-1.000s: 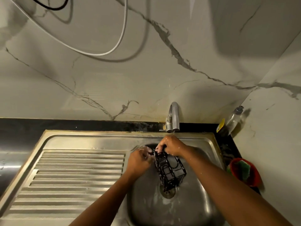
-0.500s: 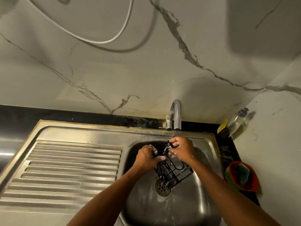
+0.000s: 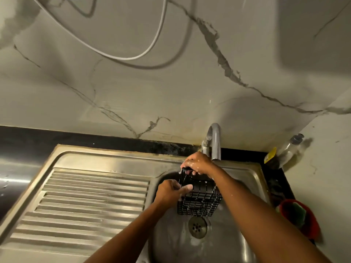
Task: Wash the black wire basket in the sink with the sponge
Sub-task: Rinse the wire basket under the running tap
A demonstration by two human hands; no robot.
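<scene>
Gripping the far top edge of the black wire basket (image 3: 199, 196) with fingers curled over the wire, the right hand (image 3: 198, 164) hides that corner of the frame, and its fingertips are lost behind the mesh. The left hand (image 3: 169, 192) holds the basket's left wall, its thumb laid along the outside of the wires; its other fingers are tucked out of sight behind the basket. Both forearms are cut off by the bottom edge of the view. The basket hangs tilted over the basin of the sink (image 3: 237, 234), just above the drain (image 3: 197, 226); whether its lower edge touches the steel cannot be told, and what, if anything, lies inside it is too dark to make out. The tap (image 3: 215, 143) stands just behind the right hand, its mouth partly covered by the knuckles, so running water cannot be judged. On the dark counter to the right of the sink sits a red bowl (image 3: 311, 226) holding a green sponge (image 3: 296, 213), well apart from both hands. A clear bottle (image 3: 288, 150) leans in the corner, its label hard to read.
</scene>
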